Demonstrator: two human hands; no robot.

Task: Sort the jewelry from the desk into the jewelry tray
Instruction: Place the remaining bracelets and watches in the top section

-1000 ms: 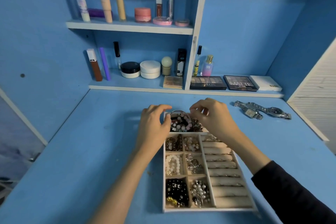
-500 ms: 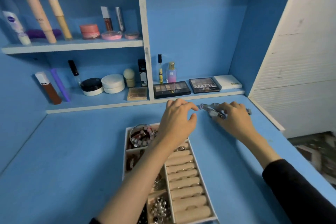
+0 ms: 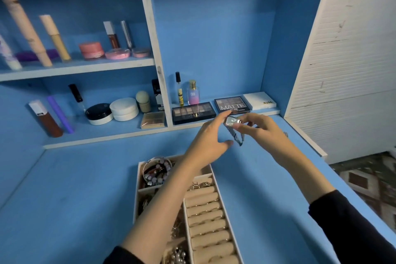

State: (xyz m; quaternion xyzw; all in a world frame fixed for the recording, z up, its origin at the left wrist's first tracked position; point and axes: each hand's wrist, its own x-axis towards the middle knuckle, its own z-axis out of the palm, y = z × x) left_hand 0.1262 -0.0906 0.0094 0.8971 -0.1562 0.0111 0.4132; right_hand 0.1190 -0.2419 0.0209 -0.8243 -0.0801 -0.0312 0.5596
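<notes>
A silver watch point(image 3: 232, 121) hangs above the blue desk point(image 3: 75, 199), pinched at its face by my right hand point(image 3: 262, 133), its band dangling down. My left hand point(image 3: 205, 141) reaches in from the left, index finger and thumb spread in a C beside the watch, the index tip at its top edge. The white jewelry tray point(image 3: 138, 178) lies below my left forearm. Its far compartment holds beaded bracelets point(image 3: 156, 170), and its right column holds beige ring rolls point(image 3: 205, 210). The left compartments are mostly hidden by my arm.
Eyeshadow palettes point(image 3: 192, 112) and perfume bottles point(image 3: 193, 92) line the low shelf just behind my hands. Jars and tubes fill the shelves to the left. A white slatted panel point(image 3: 347, 70) bounds the desk on the right. A small metal bit point(image 3: 286, 134) shows behind my right wrist.
My hands left the bracelet compartment and moved right to the watches. My right hand has lifted one silver watch off the desk, and my left hand has come up beside it.
</notes>
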